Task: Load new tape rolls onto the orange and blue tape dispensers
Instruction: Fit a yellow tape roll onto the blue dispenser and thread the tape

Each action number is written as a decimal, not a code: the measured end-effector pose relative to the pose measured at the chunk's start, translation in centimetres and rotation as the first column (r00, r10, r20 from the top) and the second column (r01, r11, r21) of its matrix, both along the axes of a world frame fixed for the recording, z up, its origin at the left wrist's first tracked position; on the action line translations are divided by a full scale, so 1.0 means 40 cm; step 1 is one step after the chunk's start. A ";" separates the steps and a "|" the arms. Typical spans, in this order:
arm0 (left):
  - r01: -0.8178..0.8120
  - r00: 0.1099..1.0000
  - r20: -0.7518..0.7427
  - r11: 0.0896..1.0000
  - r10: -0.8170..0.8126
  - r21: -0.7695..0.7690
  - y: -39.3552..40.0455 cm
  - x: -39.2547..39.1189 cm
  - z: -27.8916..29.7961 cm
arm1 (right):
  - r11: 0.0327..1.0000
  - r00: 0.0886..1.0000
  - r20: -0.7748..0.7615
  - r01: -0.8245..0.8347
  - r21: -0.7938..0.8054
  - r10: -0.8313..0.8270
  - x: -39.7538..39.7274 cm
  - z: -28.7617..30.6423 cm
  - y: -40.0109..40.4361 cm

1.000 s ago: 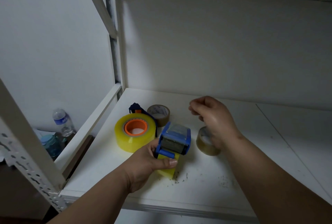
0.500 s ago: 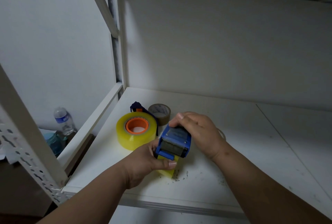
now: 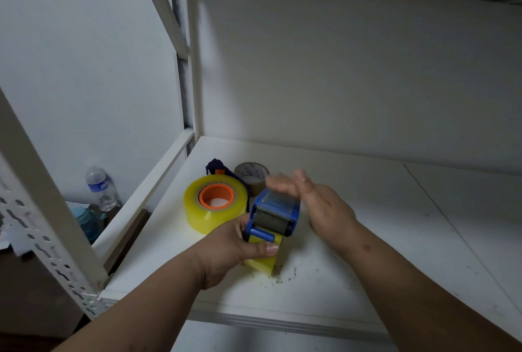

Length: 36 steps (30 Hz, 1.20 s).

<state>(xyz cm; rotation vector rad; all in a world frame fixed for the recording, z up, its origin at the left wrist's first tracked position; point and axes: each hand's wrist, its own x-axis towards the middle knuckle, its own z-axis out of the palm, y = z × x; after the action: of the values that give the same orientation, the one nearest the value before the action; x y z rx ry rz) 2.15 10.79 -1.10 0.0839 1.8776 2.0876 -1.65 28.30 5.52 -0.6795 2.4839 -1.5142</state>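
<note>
— Where was the blue tape dispenser (image 3: 275, 214) seen?

— Over the front left of the white shelf (image 3: 395, 238). It was gripped from seven o'clock by the left hand (image 3: 234, 250), fingers curled round it, with the thumb laid on the yellow roll (image 3: 261, 262) loaded in it.

— And the right hand (image 3: 319, 204)?

— Its fingers were seen straight and released, blurred, laid over the dispenser's far end from two o'clock.

— What else was shown?

— A large tape roll (image 3: 214, 204) with an orange core was set at ten o'clock of the dispenser, and a brown roll (image 3: 252, 175) at twelve.
</note>
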 end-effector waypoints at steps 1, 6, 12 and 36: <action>0.000 1.000 0.004 1.000 0.000 0.005 0.001 -0.001 0.000 | 1.000 1.000 -0.002 -0.027 0.013 0.027 0.004 -0.012 -0.002; 0.007 1.000 -0.009 1.000 -0.007 -0.003 0.003 -0.002 -0.004 | 0.993 1.000 -0.011 0.015 0.120 -0.013 -0.013 -0.033 0.018; 0.002 1.000 -0.009 0.999 -0.002 -0.038 -0.003 0.001 -0.006 | 0.982 0.994 -0.051 0.099 0.161 -0.092 -0.021 -0.006 0.021; 0.026 0.999 -0.034 0.996 -0.029 -0.084 -0.010 -0.014 -0.013 | 0.977 0.997 0.043 0.046 0.206 -0.056 -0.052 -0.011 0.012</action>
<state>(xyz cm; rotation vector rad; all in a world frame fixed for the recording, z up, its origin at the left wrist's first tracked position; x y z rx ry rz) 1.58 10.40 -1.62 0.1262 1.9703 1.9997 -3.73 28.77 5.09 -0.5413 2.5908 -1.2490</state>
